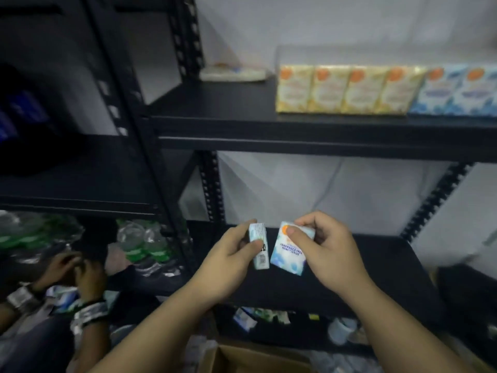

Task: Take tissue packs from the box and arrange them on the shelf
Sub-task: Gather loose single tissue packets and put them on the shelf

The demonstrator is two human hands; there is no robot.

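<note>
My left hand (228, 254) grips a small blue-and-white tissue pack (259, 244), turned edge-on, in front of the lower black shelf (376, 278). My right hand (328, 246) pinches a second blue-and-white tissue pack (289, 254) with its printed face toward me. The two packs are side by side, almost touching. On the upper shelf (215, 109) stands a row of several yellow tissue packs (341, 90), and blue packs (457, 92) continue the row to the right. The cardboard box (242, 356) lies open at the bottom edge, below my arms.
Another person's hands (78, 267), with wristbands, work at the lower left among wrapped goods. A neighbouring black rack (80, 157) stands on the left, with plastic-wrapped bottles (139, 238) beneath it. A flat wrapped bundle (234, 72) lies at the back of the upper shelf. Loose packs (244, 319) lie under the lower shelf.
</note>
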